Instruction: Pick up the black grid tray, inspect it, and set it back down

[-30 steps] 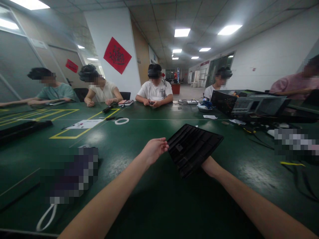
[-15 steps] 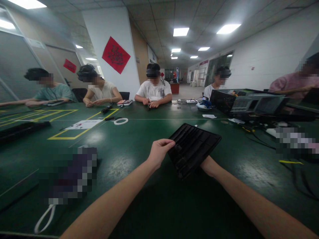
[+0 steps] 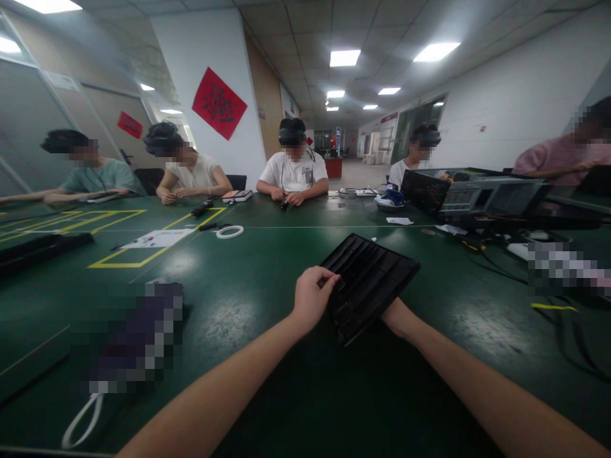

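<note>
A black, ribbed plastic panel is held tilted above the green table in front of me. My right hand supports it from behind and below at its lower right; the fingers are hidden by the panel. My left hand is at the panel's left side, thumb and forefinger pinched together over its ribbed face. Something small and dark seems to be at those fingertips, but it cannot be made out against the black plastic.
On the green table a blurred-out item with a white strap loop lies to my left. Further off are a white ring and a paper sheet. An open computer case and cables stand at right. Several people sit around the table.
My left fingertips have shifted slightly right and down, from the panel's left edge onto its ribbed face. The panel has tilted a little; my right hand stays behind it.
</note>
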{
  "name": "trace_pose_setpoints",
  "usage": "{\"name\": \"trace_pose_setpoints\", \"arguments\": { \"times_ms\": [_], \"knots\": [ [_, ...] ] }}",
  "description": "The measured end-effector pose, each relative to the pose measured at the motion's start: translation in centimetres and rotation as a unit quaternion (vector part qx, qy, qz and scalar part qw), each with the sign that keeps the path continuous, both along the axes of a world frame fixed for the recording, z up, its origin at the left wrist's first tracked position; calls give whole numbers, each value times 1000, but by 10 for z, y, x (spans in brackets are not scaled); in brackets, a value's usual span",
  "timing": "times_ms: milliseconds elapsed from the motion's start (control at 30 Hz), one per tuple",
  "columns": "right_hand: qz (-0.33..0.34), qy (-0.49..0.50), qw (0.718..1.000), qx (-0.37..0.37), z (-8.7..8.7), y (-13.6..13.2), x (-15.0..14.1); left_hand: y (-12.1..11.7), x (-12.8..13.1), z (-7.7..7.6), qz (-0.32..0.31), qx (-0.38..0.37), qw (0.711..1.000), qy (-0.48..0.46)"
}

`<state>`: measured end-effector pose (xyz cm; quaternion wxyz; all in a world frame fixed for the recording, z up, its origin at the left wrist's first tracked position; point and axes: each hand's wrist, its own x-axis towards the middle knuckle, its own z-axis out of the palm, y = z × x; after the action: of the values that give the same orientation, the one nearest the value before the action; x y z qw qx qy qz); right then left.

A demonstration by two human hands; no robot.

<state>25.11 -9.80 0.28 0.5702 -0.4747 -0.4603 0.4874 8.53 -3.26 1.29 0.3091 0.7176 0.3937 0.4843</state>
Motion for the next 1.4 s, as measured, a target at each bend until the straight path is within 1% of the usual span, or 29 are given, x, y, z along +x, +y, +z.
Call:
{"name": "trace_pose_setpoints", "arguments": {
  "times_ms": [100, 233, 300, 433, 533, 600, 667, 767, 833, 900, 933, 1033, 1167, 1200, 1300, 1400],
  "knots": [
    [-13, 6, 1000, -8, 1, -1, 0, -3, -4, 5, -31, 46, 998, 23],
    [-9, -3, 1000, 2, 3, -2, -2, -5, -8, 9, -61, 95, 993, 39],
    [-11, -3, 1000, 5, 3, -2, -3, -5, -8, 9, -58, 124, 989, 63],
    [-7, 5, 1000, 6, 0, -1, -3, -4, -9, 6, -27, 174, 977, 117],
    [-16, -5, 1000, 18, -3, 1, 0, -3, -11, 8, -45, 193, 969, 144],
    [-14, -3, 1000, 22, -3, 1, 1, 0, -14, 11, -69, 184, 969, 147],
    [-7, 1, 1000, 13, -1, 1, 1, 4, -16, 13, -92, 148, 975, 134],
    [-7, -10, 1000, -4, 4, -1, 0, 11, -19, 14, -136, 60, 983, 106],
    [0, -22, 1000, -5, 6, -3, -1, 15, -20, 14, -167, -11, 981, 95],
    [3, -26, 1000, -1, 8, -4, -2, 15, -20, 14, -178, -53, 977, 100],
    [0, -24, 1000, 1, 8, -5, -2, 14, -20, 15, -174, -57, 977, 106],
    [-3, -8, 1000, 2, 8, -6, -2, 12, -20, 17, -161, -22, 978, 129],
    [-2, -17, 1000, -3, 8, -6, -1, 15, -23, 19, -204, -13, 967, 154],
    [-2, -25, 1000, -4, 8, -5, -1, 16, -24, 19, -205, -15, 965, 163],
    [11, -33, 999, 5, 8, -5, 0, 16, -23, 20, -179, -14, 961, 210],
    [11, -16, 1000, 3, 8, -4, 0, 12, -20, 25, -162, 2, 949, 269]
  ]
}}
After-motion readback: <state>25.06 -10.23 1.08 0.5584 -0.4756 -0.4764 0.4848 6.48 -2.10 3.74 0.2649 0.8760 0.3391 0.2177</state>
